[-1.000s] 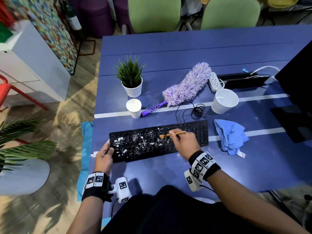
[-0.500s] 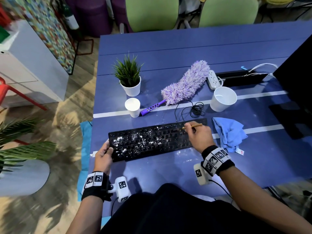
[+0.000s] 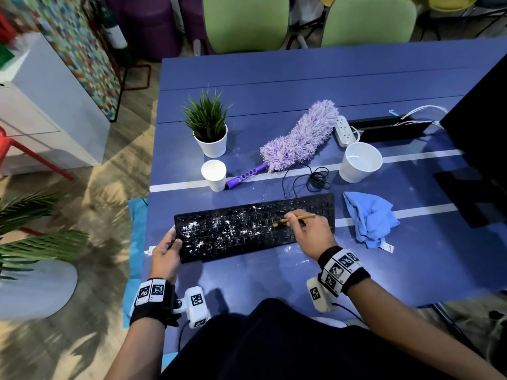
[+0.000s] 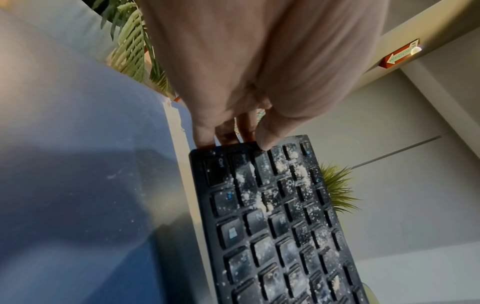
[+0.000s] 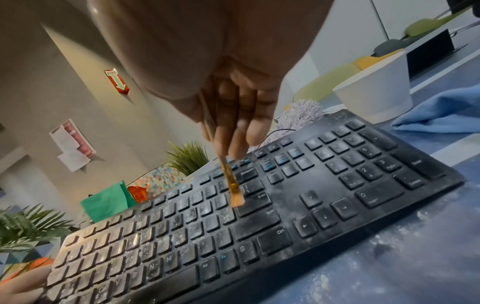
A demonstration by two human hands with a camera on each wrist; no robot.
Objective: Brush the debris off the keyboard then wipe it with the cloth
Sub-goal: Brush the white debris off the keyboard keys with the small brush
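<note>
A black keyboard (image 3: 255, 226) lies near the front of the blue table (image 3: 301, 86), its left and middle keys speckled with white debris (image 3: 216, 229). My left hand (image 3: 167, 250) grips the keyboard's left end (image 4: 259, 205), thumb on top and fingers (image 4: 205, 135) at the edge. My right hand (image 3: 310, 231) pinches a small wooden brush (image 3: 295, 218); its bristles (image 5: 237, 200) touch the keys (image 5: 259, 201) right of centre. A crumpled blue cloth (image 3: 369, 220) lies just right of the keyboard.
Behind the keyboard stand a small paper cup (image 3: 214, 174), a potted plant (image 3: 208, 127), a purple duster (image 3: 296, 138), a coiled cable (image 3: 315, 178) and a larger white cup (image 3: 359, 161). A power strip (image 3: 344, 130) and a dark monitor (image 3: 482, 133) sit at the right.
My right hand swept the brush right toward the number pad, then came back left to the keys right of centre. The left hand stayed on the keyboard's left end.
</note>
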